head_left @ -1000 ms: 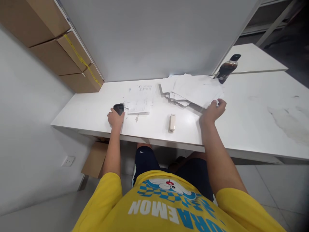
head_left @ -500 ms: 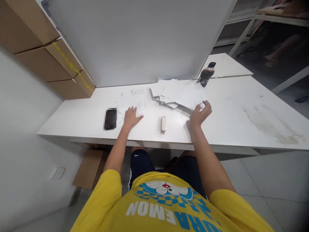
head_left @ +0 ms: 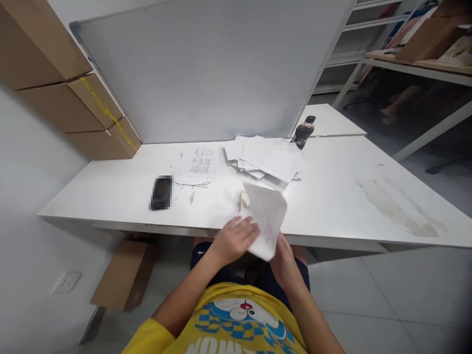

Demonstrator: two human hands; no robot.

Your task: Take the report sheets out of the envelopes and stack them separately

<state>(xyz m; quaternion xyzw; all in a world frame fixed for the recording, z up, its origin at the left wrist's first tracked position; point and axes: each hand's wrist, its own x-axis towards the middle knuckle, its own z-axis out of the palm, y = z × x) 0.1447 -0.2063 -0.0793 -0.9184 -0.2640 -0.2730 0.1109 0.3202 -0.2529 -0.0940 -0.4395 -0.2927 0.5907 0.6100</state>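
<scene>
Between my hands a white sheet of paper (head_left: 266,216) is held up, bent and slightly blurred, over the table's front edge. My left hand (head_left: 236,238) lies across its left side with the fingers curled onto it. At its lower right corner my right hand (head_left: 283,258) grips the paper, the fingers partly hidden behind it. A cream stapler (head_left: 243,200) sits on the table just behind the sheet, mostly covered by it. Farther back lies a messy pile of white papers (head_left: 271,156). To the left is a smaller stack of printed sheets (head_left: 199,167).
A black pixelated object (head_left: 162,192) lies left on the white table (head_left: 328,196). A dark drink bottle (head_left: 304,132) stands behind the pile, near the whiteboard (head_left: 206,73). Cardboard boxes (head_left: 92,103) are stacked at the left wall. Another person's leg shows far right.
My right hand has come from the pile toward my body with a sheet of paper. My left hand has left the printed stack and moved right onto that sheet.
</scene>
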